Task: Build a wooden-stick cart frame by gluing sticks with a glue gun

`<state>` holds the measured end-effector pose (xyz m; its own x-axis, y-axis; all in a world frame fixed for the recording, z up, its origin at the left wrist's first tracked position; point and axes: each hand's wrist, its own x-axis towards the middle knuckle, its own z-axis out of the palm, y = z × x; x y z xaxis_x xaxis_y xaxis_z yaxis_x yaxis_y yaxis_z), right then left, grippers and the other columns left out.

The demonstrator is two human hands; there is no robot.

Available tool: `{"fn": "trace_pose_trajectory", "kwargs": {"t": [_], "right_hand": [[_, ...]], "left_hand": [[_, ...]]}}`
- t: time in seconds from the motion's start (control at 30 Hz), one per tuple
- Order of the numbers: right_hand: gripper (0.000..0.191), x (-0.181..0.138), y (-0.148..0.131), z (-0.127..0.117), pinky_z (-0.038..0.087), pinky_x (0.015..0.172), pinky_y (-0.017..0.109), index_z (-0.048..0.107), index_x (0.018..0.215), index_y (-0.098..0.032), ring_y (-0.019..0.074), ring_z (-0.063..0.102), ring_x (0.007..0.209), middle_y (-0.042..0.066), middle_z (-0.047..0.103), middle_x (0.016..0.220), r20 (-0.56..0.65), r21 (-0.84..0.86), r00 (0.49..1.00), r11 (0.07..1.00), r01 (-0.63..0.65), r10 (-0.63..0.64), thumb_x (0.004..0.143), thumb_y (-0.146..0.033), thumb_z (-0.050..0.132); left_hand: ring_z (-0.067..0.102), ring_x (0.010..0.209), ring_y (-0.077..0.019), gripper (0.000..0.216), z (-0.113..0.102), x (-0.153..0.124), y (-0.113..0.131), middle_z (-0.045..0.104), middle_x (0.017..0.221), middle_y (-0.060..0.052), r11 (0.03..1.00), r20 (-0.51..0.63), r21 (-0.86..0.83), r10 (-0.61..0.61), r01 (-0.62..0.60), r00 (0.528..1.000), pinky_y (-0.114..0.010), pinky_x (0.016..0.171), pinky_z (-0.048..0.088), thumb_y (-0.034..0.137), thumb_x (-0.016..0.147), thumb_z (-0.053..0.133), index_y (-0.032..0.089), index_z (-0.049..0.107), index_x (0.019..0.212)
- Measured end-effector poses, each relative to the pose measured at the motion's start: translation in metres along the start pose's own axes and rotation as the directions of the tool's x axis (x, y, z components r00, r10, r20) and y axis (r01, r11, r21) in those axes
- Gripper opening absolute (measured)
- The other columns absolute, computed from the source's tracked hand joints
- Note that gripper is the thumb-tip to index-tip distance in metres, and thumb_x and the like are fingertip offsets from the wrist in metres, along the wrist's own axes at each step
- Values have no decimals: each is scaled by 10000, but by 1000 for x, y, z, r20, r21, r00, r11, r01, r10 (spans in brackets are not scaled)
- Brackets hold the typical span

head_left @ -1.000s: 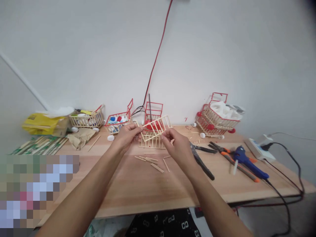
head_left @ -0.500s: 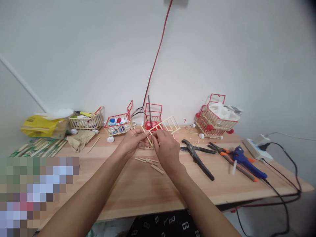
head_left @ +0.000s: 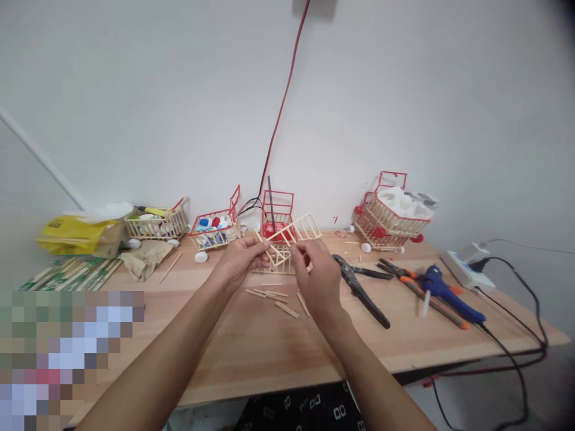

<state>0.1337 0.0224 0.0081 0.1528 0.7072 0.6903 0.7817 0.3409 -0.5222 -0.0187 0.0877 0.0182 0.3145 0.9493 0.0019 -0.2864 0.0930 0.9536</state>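
Observation:
My left hand (head_left: 245,257) is closed, thumb and fingers pinching one corner of a small frame (head_left: 287,234) made of thin bare wooden sticks. The frame is held up in the air, its ladder-like end slanting up to the right. My right hand (head_left: 317,266) is beside the frame's right part, fingers curled and thumb close to the index finger; whatever is in that pinch, if anything, is too small to make out. Below the hands, several short loose sticks (head_left: 269,293) lie on the wooden table (head_left: 242,347).
Small stick carts stand along the wall: one filled with bottle caps (head_left: 213,230), one red-edged (head_left: 278,206), one stacked pair with white stuff (head_left: 390,215). To the right lie black cutters (head_left: 366,296), orange-handled pliers (head_left: 406,275), a blue glue gun (head_left: 449,293) and a power strip (head_left: 469,269).
My right hand has drawn back to the right from the corner beside my left fingers. More of the frame shows between the hands. My left hand keeps its hold.

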Motion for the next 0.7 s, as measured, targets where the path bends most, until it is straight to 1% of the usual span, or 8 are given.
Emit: {"fn": "trace_pose_trajectory", "kwargs": {"t": [0.07, 0.13, 0.23, 0.33, 0.43, 0.5, 0.6, 0.7], "right_hand": [[238, -2, 14, -2, 389, 683, 262, 592, 781, -183, 151, 526, 706, 30, 609, 770, 11, 126, 990, 982, -142, 141, 912, -346, 479], [258, -5, 25, 1, 398, 653, 263, 580, 758, -183, 149, 523, 670, 17, 606, 727, 126, 286, 952, 908, -305, 280, 856, -417, 533], [333, -8, 30, 13, 387, 583, 242, 601, 810, -176, 140, 534, 653, 9, 616, 730, 360, 518, 862, 691, -504, 357, 753, -503, 630], [386, -11, 23, 26, 328, 514, 212, 618, 850, -178, 119, 523, 621, -6, 618, 716, 478, 654, 788, 442, -614, 387, 685, -518, 697], [393, -12, 21, 38, 291, 491, 202, 624, 867, -186, 96, 505, 590, -12, 644, 747, 465, 747, 757, 255, -613, 458, 645, -489, 742], [376, -12, 25, 43, 283, 488, 203, 621, 848, -184, 84, 485, 564, -16, 647, 744, 424, 787, 757, 212, -580, 496, 641, -468, 757], [346, -13, 31, 46, 302, 499, 209, 628, 824, -179, 78, 477, 547, -24, 641, 713, 384, 813, 760, 197, -548, 525, 656, -453, 757], [329, -11, 29, 43, 335, 512, 212, 622, 812, -185, 84, 512, 560, -24, 653, 710, 392, 845, 733, 97, -526, 556, 647, -430, 766]], "left_hand": [[545, 487, -55, 214, -1, 0, 1, 658, 651, -31, 1000, -2, -6, 11, -11, 1000, -172, 500, 508, 260, 657, 792, 93, 657, 653], [555, 502, -57, 225, -1, 1, 0, 660, 670, -31, 1000, 3, -13, 27, -27, 1000, -177, 517, 520, 272, 656, 796, 98, 654, 658], [572, 530, -62, 258, 2, 1, -6, 666, 707, -26, 998, 15, -35, 59, -58, 998, -187, 542, 533, 303, 642, 809, 108, 646, 683], [583, 541, -72, 295, 9, 1, -14, 660, 689, -12, 995, 15, -71, 70, -69, 997, -204, 556, 541, 329, 615, 824, 115, 639, 699], [595, 548, -78, 321, 17, -1, -23, 670, 680, -12, 994, 9, -97, 50, -49, 999, -212, 577, 546, 335, 582, 840, 117, 641, 709], [608, 560, -83, 330, 21, -2, -27, 683, 693, -17, 994, 12, -102, 33, -32, 999, -216, 601, 550, 335, 573, 845, 118, 648, 725], [621, 576, -89, 331, 24, -4, -32, 698, 714, -28, 995, 13, -101, 22, -20, 1000, -223, 629, 555, 335, 572, 846, 121, 652, 734], [625, 605, -90, 317, 26, -5, -37, 708, 754, -42, 993, -3, -115, 36, -36, 999, -226, 652, 561, 335, 581, 842, 119, 656, 721]]}}
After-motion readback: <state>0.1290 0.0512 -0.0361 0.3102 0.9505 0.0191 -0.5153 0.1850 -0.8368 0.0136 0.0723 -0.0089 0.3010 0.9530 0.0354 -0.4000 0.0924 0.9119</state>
